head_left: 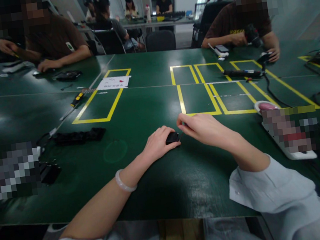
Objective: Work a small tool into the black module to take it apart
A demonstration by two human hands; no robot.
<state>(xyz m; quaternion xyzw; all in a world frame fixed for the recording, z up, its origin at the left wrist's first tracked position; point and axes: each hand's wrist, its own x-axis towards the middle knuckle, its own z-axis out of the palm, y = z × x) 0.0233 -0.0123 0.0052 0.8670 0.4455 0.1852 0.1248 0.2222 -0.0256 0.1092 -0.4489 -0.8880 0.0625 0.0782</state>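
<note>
We see a small black piece [172,138] low on the green tabletop [157,191], just in front of us. Its visible part runs roughly left to right, its long axis lying crosswise to us, and its exposed end points right; the left end is hidden under our fingers. Our left hand [159,143] grasps it between the thumb and the other fingers. Our right hand [200,127] hangs just right of and slightly beyond that exposed end, fingers curled in; we cannot tell whether they pinch anything. The piece sits between our two hands, nearer the left.
</note>
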